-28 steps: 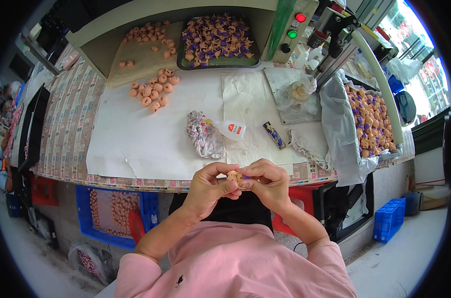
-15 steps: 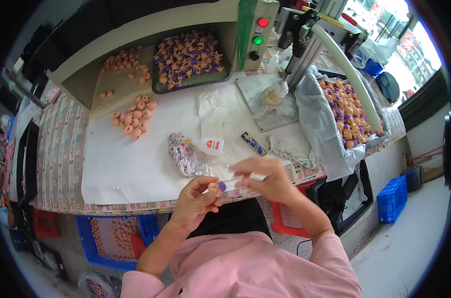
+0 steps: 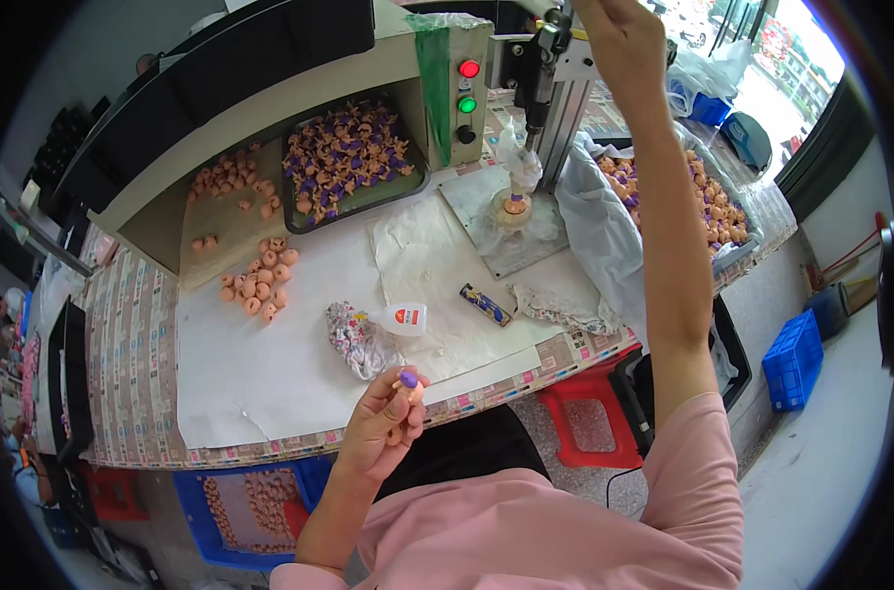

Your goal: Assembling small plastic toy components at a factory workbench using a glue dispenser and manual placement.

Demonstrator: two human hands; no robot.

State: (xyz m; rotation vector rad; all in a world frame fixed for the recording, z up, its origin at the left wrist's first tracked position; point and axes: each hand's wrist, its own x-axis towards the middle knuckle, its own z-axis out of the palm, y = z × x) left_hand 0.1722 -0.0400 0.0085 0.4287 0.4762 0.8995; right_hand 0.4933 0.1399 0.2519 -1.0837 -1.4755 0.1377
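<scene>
**Small capped figurine part held off the counter's front edge**

We find the left hand [image 3: 386, 425] pinching a peach figurine piece with a purple cap [image 3: 409, 382] between its fingertips. We judge it light, rigid and smooth; grip its sides. The right hand [image 3: 619, 34] reaches the press lever; its finger state we cannot tell.

The left hand [image 3: 383, 423] is raised near the chest, fingers curled and pinched. The right hand [image 3: 619, 34] reaches high overhead, arm fully stretched.
</scene>
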